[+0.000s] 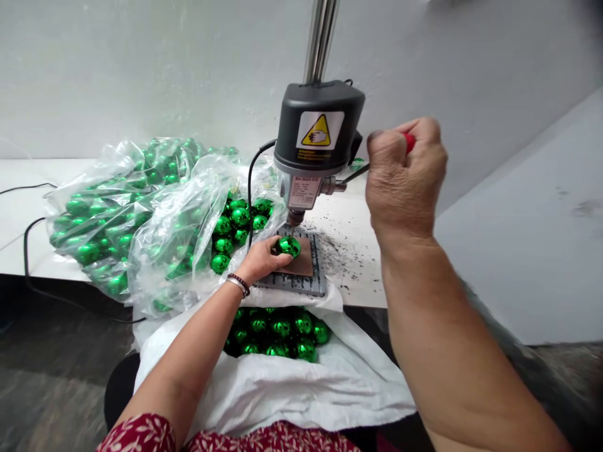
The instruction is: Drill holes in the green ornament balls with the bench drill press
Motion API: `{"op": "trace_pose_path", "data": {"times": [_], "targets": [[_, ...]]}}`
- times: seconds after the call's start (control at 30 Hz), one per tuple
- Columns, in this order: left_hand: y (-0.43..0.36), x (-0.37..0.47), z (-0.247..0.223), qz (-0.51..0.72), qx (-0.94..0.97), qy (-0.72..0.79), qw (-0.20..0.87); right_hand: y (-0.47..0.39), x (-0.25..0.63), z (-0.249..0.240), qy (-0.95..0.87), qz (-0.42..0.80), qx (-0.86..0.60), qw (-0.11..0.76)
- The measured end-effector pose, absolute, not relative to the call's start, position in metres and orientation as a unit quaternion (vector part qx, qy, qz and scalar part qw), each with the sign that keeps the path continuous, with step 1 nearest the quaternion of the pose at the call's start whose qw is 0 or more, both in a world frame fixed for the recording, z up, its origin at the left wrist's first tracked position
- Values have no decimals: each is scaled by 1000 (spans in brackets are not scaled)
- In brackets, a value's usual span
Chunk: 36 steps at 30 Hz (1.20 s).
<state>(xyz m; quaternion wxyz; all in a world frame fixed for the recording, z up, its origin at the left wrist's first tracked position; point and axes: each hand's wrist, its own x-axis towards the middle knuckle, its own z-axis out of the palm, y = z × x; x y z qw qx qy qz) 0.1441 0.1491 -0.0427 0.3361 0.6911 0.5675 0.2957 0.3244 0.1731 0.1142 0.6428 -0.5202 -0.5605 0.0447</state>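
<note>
Pale walls (188,69) meet a white table (19,213), with dark specks scattered to the right of a bench drill (321,129). From the head view, the green ball (289,247) sits on a brown board (306,258) over the drill's grey base plate (313,289), just below the chuck; whether the bit touches it is too small to tell. The left hand (264,258) pinches the ball from its left side, thumb along the near face and fingers behind. The right hand (409,182) is raised and wrapped around the red knob (410,143) of the drill's lever (355,174). Judging by its mirror-like shell, the ball is probably light, hollow, stiff and rather slippery, and it may crack or dent under a hard squeeze; being round, it would tend to roll. It is best taken low on its sides around the widest part, thumb against fingers, with the top left bare and fingertips away from the bit. Similar balls (240,217) lie beside clear plastic bags (188,201), and more rest on white cloth (292,389) across the person's lap.
</note>
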Motion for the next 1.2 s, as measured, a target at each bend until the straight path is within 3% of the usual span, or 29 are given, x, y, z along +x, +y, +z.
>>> {"op": "trace_pose_path", "data": {"times": [0.4,0.6,0.67,0.73,0.83,0.97,1.07,1.2], "targets": [[144,144,-39,255,725,572,287,185,325,136,-559,68,-582,588],[106,116,-13,165,777,463,394,191,324,139,-548,70,-596,583],[100,99,-4,199,744,535,348,189,323,136,-542,68,-592,592],[100,80,1,203,702,647,218,189,323,135,-538,69,-591,597],[104,58,-4,59,652,753,65,190,322,134,-531,73,-590,604],[105,48,-21,-64,644,757,90,191,323,131,-533,75,-563,627],[102,50,-25,-20,647,755,104,191,323,132,-534,74,-553,635],[99,53,-11,237,612,728,197,190,322,135,-526,80,-570,626]]}}
